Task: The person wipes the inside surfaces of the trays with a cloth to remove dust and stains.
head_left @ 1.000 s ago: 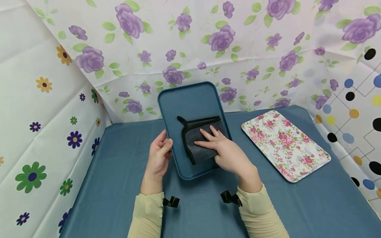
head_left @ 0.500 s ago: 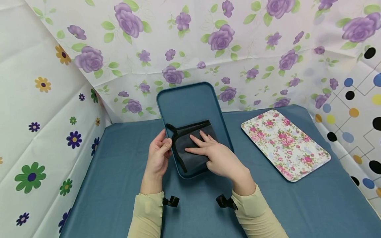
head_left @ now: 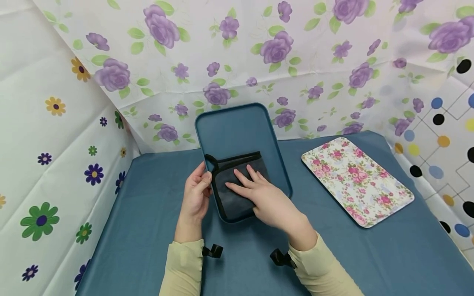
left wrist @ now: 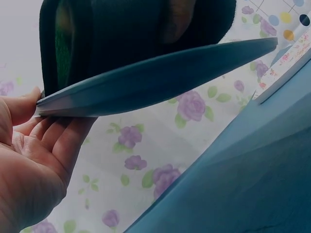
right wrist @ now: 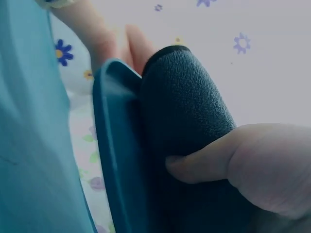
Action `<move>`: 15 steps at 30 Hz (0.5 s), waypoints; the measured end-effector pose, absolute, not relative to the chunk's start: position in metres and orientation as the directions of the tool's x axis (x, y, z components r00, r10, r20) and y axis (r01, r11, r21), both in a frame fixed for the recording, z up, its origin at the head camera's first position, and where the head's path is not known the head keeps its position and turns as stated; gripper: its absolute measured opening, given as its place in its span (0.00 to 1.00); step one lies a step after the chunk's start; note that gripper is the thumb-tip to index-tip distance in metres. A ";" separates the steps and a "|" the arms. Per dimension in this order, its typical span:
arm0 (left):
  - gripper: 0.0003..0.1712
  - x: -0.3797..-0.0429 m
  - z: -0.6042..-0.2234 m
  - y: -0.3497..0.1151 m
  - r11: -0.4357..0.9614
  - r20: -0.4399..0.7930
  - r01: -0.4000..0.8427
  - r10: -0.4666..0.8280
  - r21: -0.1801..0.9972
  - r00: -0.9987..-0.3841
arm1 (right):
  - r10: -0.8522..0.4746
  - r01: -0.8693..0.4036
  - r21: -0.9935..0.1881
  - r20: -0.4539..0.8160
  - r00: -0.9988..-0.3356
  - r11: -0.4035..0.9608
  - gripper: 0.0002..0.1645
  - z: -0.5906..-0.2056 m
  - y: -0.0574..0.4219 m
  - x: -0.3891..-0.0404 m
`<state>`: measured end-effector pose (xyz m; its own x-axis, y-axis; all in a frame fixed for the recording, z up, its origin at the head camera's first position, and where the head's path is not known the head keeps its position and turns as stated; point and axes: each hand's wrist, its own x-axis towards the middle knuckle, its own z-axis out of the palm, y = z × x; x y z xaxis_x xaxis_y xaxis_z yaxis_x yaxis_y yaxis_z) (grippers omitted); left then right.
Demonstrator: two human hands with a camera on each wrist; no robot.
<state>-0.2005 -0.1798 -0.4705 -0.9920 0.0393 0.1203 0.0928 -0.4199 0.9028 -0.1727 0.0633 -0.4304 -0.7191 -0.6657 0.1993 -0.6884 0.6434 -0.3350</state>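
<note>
My left hand grips the left edge of a blue rectangular tray, thumb over the rim and fingers underneath. The tray is held raised and tilted above the table. On its lower part lies a folded dark grey cloth with black edging and a loop at its upper left corner. My right hand rests spread on the cloth, fingers fairly straight. In the right wrist view the thumb lies along the fuzzy cloth beside the tray's raised rim.
A white board with pink flowers lies at an angle on the right of the table. Blue cloth covers the table. Flower-printed sheets stand behind and at the left; a dotted sheet stands at the right.
My right hand has slid the folded cloth left and down across the tray, to its lower left side. The left hand and the tray have barely moved.
</note>
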 end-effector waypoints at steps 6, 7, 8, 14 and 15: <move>0.38 -0.199 -0.470 -0.181 -0.414 0.104 0.078 0.041 0.907 -0.994 | -0.684 -0.706 -0.273 0.185 -0.705 0.653 0.58 -0.433 0.060 -0.166; 0.38 -0.199 -0.469 -0.181 -0.416 0.106 0.077 0.045 0.906 -0.993 | -0.686 -0.706 -0.270 0.179 -0.705 0.655 0.59 -0.432 0.059 -0.165; 0.38 -0.198 -0.469 -0.181 -0.419 0.109 0.078 0.051 0.905 -0.993 | -0.689 -0.707 -0.265 0.172 -0.704 0.656 0.59 -0.433 0.059 -0.165; 0.37 -0.199 -0.469 -0.183 -0.441 0.141 0.093 0.077 0.893 -0.987 | -0.709 -0.710 -0.266 0.117 -0.695 0.652 0.60 -0.433 0.058 -0.162; 0.37 -0.199 -0.469 -0.183 -0.445 0.146 0.096 0.079 0.890 -0.986 | -0.710 -0.709 -0.272 0.113 -0.695 0.650 0.60 -0.433 0.058 -0.162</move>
<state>-0.1988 -0.1833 -0.4688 -0.9861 0.0794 0.1458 0.0957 -0.4454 0.8902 -0.1623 0.0583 -0.4333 -0.6947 -0.7103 0.1130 -0.7092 0.6503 -0.2723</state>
